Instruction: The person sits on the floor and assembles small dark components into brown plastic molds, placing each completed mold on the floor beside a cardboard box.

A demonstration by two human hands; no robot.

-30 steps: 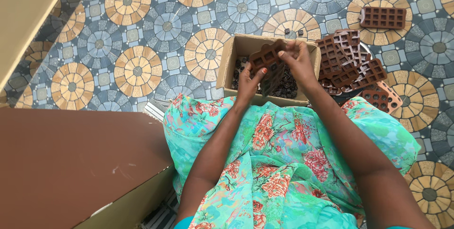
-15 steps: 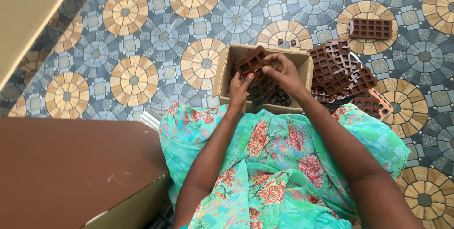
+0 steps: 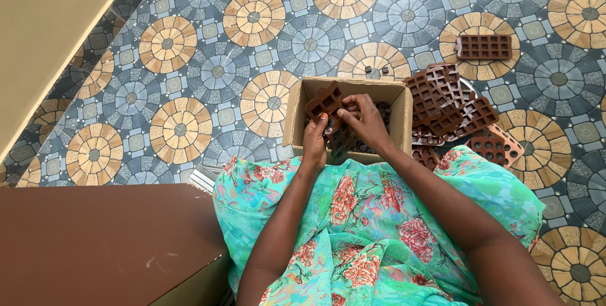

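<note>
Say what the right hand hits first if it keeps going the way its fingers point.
The right hand points up-left at the brown mould it already pinches with the left hand. Beyond that, probably the cardboard box left wall; depth is unclear.

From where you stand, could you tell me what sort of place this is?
Probably a home, worked at floor level: a patterned tile floor, a cardboard box of small dark pieces, and brown grid moulds piled beside it. Both hands hold one mould over the box.

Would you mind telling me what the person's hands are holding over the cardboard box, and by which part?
Both hands hold a brown silicone mould: the left hand at its lower edge, the right hand at its right side.
</note>
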